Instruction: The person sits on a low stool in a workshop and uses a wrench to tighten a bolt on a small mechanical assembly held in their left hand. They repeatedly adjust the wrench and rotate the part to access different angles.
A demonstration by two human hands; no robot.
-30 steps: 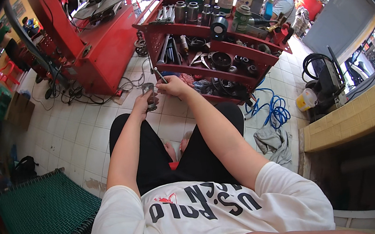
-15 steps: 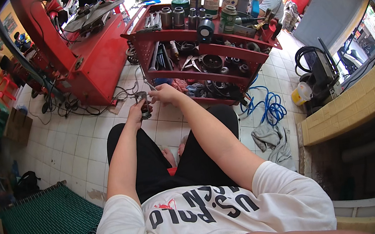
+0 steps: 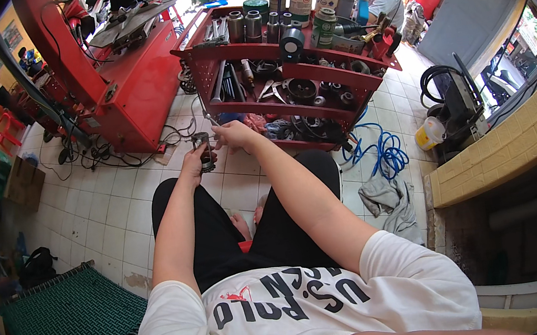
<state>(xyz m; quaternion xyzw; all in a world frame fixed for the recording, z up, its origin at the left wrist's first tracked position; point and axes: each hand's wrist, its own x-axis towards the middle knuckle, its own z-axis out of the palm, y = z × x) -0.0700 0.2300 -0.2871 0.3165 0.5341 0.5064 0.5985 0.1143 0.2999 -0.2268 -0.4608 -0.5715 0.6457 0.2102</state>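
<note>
My left hand (image 3: 192, 162) is closed round a dark, cylinder-shaped metal part (image 3: 206, 165) with an open, frame-like upper end. It holds the part out in front of my knees, above the tiled floor. Just to its right, my right hand (image 3: 232, 135) pinches a thin, shiny metal tool (image 3: 209, 117) that points up and away from me. The tool's exact kind is too small to tell. My right fingertips are close beside the metal part; whether they touch it cannot be made out.
A red tool cart (image 3: 232, 49) with sockets, bottles and cans stands ahead. Left of it is a big red machine (image 3: 143, 89) with cables at its foot. A blue hose (image 3: 385, 149) and grey cloth (image 3: 388, 199) lie right; a green woven seat (image 3: 75, 322) is near left. Another person (image 3: 386, 3) sits beyond the cart.
The view has shifted very slightly. Both hands keep nearly the same pose, with the metal part and the thin tool still held.
</note>
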